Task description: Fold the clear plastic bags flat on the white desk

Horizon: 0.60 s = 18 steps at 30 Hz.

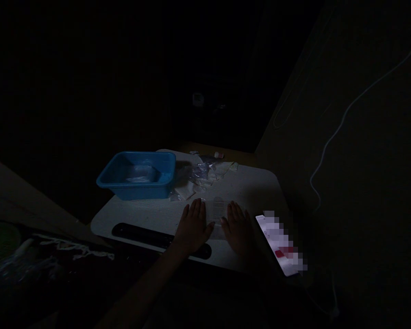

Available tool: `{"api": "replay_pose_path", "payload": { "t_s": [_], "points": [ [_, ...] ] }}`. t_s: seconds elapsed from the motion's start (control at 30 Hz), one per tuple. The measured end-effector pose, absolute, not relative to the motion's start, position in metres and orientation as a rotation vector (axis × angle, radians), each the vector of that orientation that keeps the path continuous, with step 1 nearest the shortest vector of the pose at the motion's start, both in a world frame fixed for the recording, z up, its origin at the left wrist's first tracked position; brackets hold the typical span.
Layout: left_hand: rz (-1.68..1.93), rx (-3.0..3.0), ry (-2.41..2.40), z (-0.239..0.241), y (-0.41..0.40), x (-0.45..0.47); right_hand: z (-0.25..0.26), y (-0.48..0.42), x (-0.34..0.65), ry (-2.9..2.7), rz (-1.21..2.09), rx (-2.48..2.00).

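Observation:
The scene is very dark. My left hand [192, 226] lies flat, fingers stretched out, on a small white table [253, 192]. My right hand [238, 226] lies flat beside it, fingers also extended. Between the two hands rests a small clear plastic bag [218, 211]; the thumbs of both hands touch its edges. Neither hand grips anything.
A blue plastic tub [137, 176] with clear bags inside stands at the table's back left. Crumpled clear bags [202, 176] lie behind my hands. A lit phone [281, 244] lies at the right edge. A dark slot [157, 236] runs along the front edge. A white cable [345, 114] hangs on the right.

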State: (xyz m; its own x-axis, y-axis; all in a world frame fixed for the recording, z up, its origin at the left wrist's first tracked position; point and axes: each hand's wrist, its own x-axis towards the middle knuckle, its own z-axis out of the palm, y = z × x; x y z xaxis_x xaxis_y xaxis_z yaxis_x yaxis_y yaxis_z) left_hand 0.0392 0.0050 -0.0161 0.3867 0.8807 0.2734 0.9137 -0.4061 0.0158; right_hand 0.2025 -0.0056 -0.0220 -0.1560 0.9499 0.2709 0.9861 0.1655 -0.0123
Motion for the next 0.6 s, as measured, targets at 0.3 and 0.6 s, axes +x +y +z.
{"api": "replay_pose_path", "payload": {
  "t_s": [0.3, 0.6],
  "points": [
    [-0.432, -2.48, -1.661, -0.0155, 0.0062, 0.0355, -0.0206, -0.0066, 0.2043, -2.215, -0.209, -1.869],
    [-0.415, -2.571, -1.6, -0.0117, 0.0055, 0.0336, -0.021, -0.0064, 0.204, -2.213, -0.22, -1.857]
  ]
}}
